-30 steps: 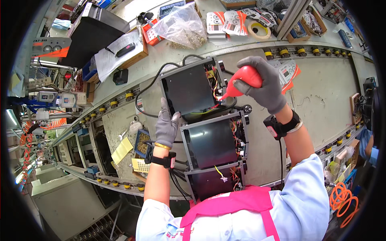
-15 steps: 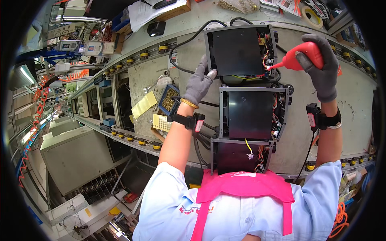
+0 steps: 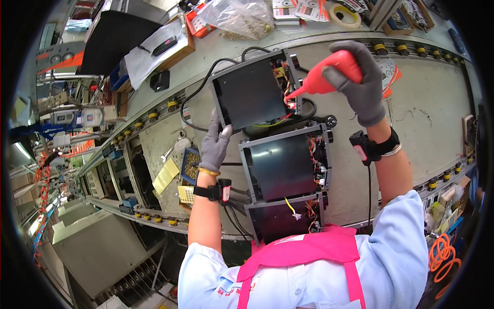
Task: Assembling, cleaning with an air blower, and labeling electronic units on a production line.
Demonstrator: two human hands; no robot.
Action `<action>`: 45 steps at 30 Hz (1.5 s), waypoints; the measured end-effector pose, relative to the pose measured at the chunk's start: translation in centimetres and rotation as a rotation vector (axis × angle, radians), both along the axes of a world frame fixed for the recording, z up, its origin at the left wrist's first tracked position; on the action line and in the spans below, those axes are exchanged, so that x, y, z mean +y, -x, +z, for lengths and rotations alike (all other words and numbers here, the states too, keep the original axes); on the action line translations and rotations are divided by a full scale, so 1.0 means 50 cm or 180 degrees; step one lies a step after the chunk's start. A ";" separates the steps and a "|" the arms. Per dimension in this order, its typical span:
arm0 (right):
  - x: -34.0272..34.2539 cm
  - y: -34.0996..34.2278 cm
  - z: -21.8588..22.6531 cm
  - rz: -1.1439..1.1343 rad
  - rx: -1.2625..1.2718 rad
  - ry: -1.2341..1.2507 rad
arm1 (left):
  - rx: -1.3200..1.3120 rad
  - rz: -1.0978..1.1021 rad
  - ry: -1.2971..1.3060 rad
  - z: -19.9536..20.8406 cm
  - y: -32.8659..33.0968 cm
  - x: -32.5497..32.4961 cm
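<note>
Three open-framed electronic units with black flat tops stand in a row on the bench. My left hand (image 3: 214,146), in a grey glove, grips the near left corner of the far unit (image 3: 250,91), with its thumb by the edge. A red squeeze bottle (image 3: 342,68) is held tilted in my gloved right hand (image 3: 364,92). The bottle's thin nozzle points down-left at the wires and connectors (image 3: 288,100) on the far unit's right side. Nearer me sit the middle unit (image 3: 280,167) and the near unit (image 3: 272,222), which has a yellow wire lying on top.
Left of the units are a blue bin of small brass parts (image 3: 191,164) and yellow sheets (image 3: 165,176). Black cables run around the units. Along the back lie a clear bag of fittings (image 3: 242,20), a tape roll (image 3: 346,16) and a cardboard box (image 3: 177,51).
The view has shifted and turned, so the units appear lower left and tilted. My left hand keeps its hold on the far unit; the bottle's nozzle stays at its wires.
</note>
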State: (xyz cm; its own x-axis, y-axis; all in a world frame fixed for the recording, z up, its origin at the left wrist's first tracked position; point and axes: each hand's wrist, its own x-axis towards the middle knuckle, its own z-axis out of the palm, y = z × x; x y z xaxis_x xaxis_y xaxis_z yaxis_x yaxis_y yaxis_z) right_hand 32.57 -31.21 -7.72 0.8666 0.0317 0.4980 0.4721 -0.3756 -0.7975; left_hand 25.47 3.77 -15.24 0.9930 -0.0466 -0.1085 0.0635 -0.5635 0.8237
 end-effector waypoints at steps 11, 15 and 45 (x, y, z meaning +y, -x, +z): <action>0.022 -0.045 -0.112 -0.0814 -0.0264 -0.0896 | 0.0209 0.0065 0.0173 0.007 0.000 -0.005; 0.032 -0.048 -0.130 -0.0789 -0.0278 -0.1133 | 0.0421 -0.0045 0.0241 0.014 0.001 -0.009; 0.013 -0.073 -0.162 -0.0258 -0.0435 -0.1326 | 0.0420 0.0038 0.0013 0.028 0.002 -0.030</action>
State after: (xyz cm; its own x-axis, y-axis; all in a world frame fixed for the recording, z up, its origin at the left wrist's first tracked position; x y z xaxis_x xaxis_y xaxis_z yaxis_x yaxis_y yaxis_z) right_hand 36.23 -30.58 -15.80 0.7834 -0.2612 0.5640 0.5659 -0.0755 -0.8210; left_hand 25.36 2.26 -13.82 0.9706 -0.0357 -0.2381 0.1781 -0.5588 0.8100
